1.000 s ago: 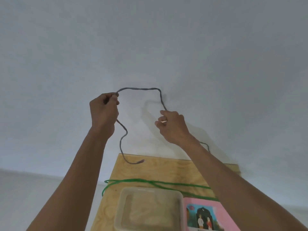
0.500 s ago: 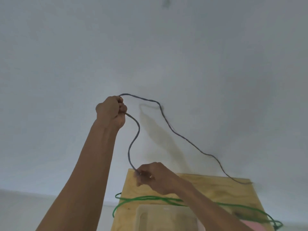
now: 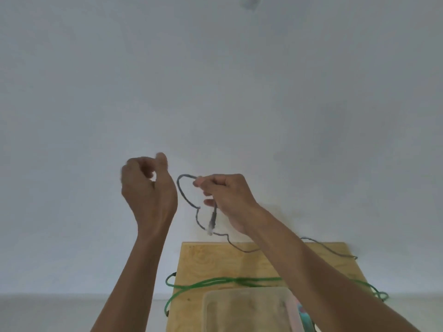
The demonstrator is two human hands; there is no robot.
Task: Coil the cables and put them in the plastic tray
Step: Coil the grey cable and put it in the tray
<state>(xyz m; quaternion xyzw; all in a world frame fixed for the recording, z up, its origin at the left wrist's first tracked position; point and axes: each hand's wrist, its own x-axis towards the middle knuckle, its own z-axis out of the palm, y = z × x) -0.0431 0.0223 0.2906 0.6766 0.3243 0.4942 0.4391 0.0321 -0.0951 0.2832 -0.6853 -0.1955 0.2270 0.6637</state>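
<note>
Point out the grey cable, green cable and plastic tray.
grey cable (image 3: 183,197), head view, loop beside right hand.
green cable (image 3: 215,281), head view, strand across board.
plastic tray (image 3: 206,305), head view, left rim.

We see our two arms bare from the bottom edge up, with no sleeves, watch or rings showing. Our left hand (image 3: 148,190) and right hand (image 3: 227,197) wear no gloves, and motion blur softens the fingers.
</note>
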